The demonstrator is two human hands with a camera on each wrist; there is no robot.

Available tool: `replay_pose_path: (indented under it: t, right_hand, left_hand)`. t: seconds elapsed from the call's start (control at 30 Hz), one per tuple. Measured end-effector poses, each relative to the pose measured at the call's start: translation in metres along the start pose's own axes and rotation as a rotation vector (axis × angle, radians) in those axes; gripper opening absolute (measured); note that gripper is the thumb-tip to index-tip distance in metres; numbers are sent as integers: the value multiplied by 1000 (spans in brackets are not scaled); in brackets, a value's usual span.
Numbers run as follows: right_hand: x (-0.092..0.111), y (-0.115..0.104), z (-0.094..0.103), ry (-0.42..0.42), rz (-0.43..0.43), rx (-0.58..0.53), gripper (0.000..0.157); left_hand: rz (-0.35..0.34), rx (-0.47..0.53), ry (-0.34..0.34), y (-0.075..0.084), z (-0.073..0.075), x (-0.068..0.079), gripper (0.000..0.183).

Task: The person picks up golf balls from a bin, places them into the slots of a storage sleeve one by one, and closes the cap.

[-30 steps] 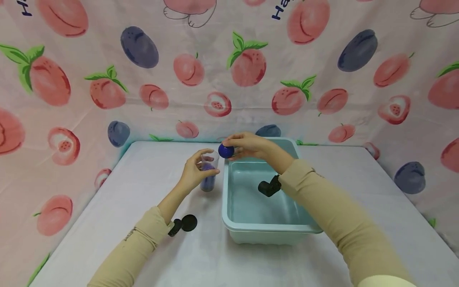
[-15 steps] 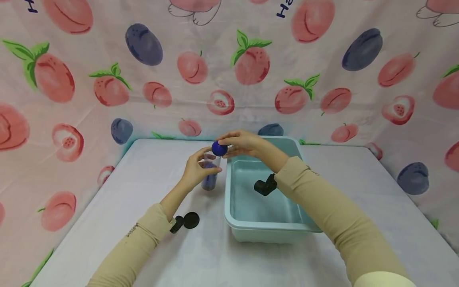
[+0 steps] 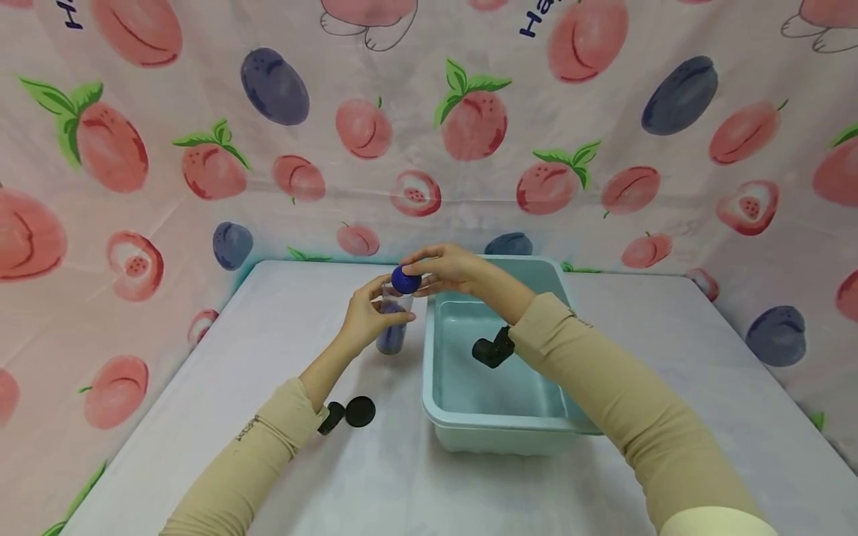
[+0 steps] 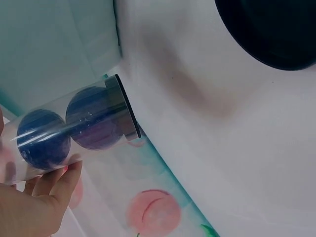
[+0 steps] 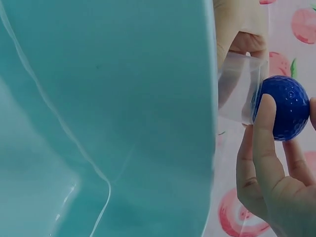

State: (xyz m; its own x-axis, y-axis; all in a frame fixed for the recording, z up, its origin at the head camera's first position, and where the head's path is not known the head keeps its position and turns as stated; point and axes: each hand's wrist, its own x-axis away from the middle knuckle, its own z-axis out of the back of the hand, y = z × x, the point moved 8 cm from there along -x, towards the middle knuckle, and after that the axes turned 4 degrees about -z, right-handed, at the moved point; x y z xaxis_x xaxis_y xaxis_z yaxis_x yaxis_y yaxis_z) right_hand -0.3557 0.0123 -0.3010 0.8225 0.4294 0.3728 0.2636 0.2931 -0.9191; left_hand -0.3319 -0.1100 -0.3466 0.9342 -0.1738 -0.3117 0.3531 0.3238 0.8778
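Observation:
My left hand [image 3: 364,320] holds a clear plastic tube [image 3: 397,304] upright over the white table, left of the basin. Through its wall, in the left wrist view, two dark blue balls [image 4: 94,118] show stacked above the dark base. My right hand [image 3: 452,269] pinches a dimpled blue golf ball [image 5: 287,109] between thumb and fingers. That ball sits right at the tube's open mouth [image 5: 254,94]; whether part of it is inside the rim I cannot tell.
A light teal plastic basin [image 3: 485,421] stands right of the tube, under my right forearm. Nearer me on the table lies a round black lid [image 3: 360,411]. Small black wrist cameras [image 3: 492,350] hang at both cuffs. A fruit-print cloth [image 3: 456,193] hangs behind the table.
My right hand has carried the golf ball leftward, from beside the tube to over its mouth. My left hand keeps its grip on the tube, with little movement.

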Motion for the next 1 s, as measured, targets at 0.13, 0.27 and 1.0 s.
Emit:
replay_pose_path:
  t: [0.13, 0.27, 1.0]
  right_hand:
    - [1, 0, 0, 25, 13, 7, 34]
    - [4, -1, -1, 29, 26, 14, 31]
    - [72, -19, -58, -12, 174, 0, 32]
  left_hand:
    - [3, -2, 6, 3, 1, 1, 62]
    - [20, 0, 2, 4, 2, 3, 62]
    - [111, -27, 62, -16, 40, 21, 62]
